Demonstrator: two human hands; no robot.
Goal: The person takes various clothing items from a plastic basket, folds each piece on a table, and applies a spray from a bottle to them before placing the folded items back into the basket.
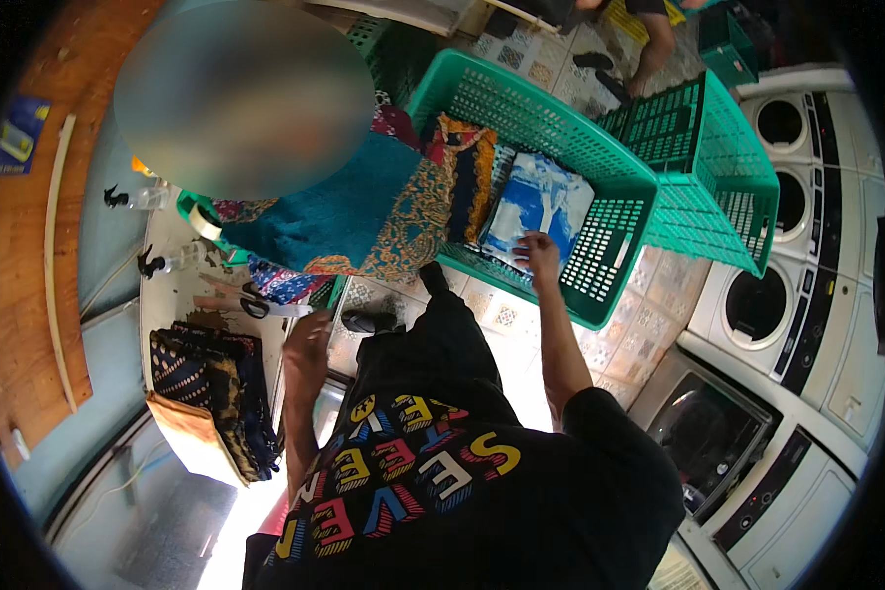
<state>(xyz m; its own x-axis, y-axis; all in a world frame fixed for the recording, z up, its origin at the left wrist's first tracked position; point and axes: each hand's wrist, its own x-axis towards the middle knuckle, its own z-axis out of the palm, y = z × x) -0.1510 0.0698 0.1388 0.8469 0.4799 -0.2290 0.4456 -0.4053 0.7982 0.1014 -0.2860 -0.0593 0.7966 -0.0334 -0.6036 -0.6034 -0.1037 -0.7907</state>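
Note:
My right hand is over the near edge of a folded blue-and-white cloth in a green plastic basket. Its fingers are apart with nothing between them; whether they touch the cloth is unclear. At the counter's edge, my left hand is blurred and loosely curled, close to a pair of scissors. Folded dark patterned cloths lie on the counter beside that arm. A teal cloth with an ornate gold border hangs in front of another person, partly over the basket.
Spray bottles and a tape roll stand on the counter. A second green basket adjoins the first on the right. Front-loading washing machines line the right side. Another person's arm shows at the top.

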